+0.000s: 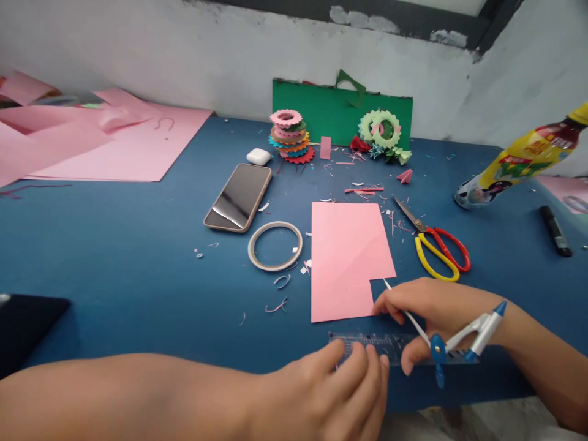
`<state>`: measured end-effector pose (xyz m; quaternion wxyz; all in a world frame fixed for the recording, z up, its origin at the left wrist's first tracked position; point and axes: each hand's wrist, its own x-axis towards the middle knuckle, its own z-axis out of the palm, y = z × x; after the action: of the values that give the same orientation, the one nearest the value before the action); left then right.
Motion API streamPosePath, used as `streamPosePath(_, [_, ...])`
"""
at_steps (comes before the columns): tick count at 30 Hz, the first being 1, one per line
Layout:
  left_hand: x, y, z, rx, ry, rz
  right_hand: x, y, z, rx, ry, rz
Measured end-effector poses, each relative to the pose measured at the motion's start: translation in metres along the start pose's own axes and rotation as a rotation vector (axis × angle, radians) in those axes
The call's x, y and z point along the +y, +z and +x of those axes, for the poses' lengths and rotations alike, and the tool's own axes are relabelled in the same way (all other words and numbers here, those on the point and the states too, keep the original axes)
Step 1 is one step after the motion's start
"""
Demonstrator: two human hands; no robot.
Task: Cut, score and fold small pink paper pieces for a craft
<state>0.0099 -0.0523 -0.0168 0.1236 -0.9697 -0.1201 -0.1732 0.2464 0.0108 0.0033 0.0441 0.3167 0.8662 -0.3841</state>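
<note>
In the head view my left hand (342, 389) presses curled fingers onto a clear plastic ruler (362, 340) near the table's front edge. My right hand (427, 306) holds a white and blue drawing compass (438, 348), its hinge near my thumb and one white leg running behind my fingers. The compass's other leg, with a blue-capped pencil holder, lies across my wrist. Right fingertips touch the lower right of a pink paper sheet (344, 263), where a corner is cut out. The ruler runs below the sheet, partly hidden by both hands.
Scissors (425, 228) lie right of the sheet, a tape roll (252, 248) and phone (239, 197) left. Behind stand stacked paper rings (290, 138) and green card (316, 101). A bottle (514, 162) leans right, near a black marker (555, 229). Pink sheets (138, 162) lie far left.
</note>
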Motion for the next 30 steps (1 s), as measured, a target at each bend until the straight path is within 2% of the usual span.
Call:
streamPosePath(2, [-0.004, -0.004, -0.001, 0.055, 0.020, 0.037, 0.001, 0.003, -0.001, -0.024, -0.025, 0.050])
streamPosePath(5, [-0.007, 0.001, -0.003, 0.075, -0.073, 0.069, 0.006, 0.004, 0.003, 0.027, 0.001, -0.064])
streamPosePath(8, [-0.007, 0.015, -0.005, 0.000, -0.168, 0.091, 0.012, 0.006, 0.010, 0.098, 0.007, -0.264])
streamPosePath(12, [-0.004, 0.027, -0.005, -0.175, -0.221, 0.099, 0.019, 0.010, 0.017, 0.122, -0.068, -0.356])
streamPosePath(16, [0.000, 0.027, -0.005, -0.248, -0.233, 0.118, 0.021, 0.012, 0.017, 0.160, -0.129, -0.363])
streamPosePath(20, [0.004, 0.024, -0.005, -0.306, -0.250, 0.119, 0.022, 0.011, 0.013, 0.158, -0.126, -0.348])
streamPosePath(30, [0.004, 0.030, -0.006, -0.263, -0.252, 0.127, 0.027, 0.007, 0.010, 0.148, -0.121, -0.342])
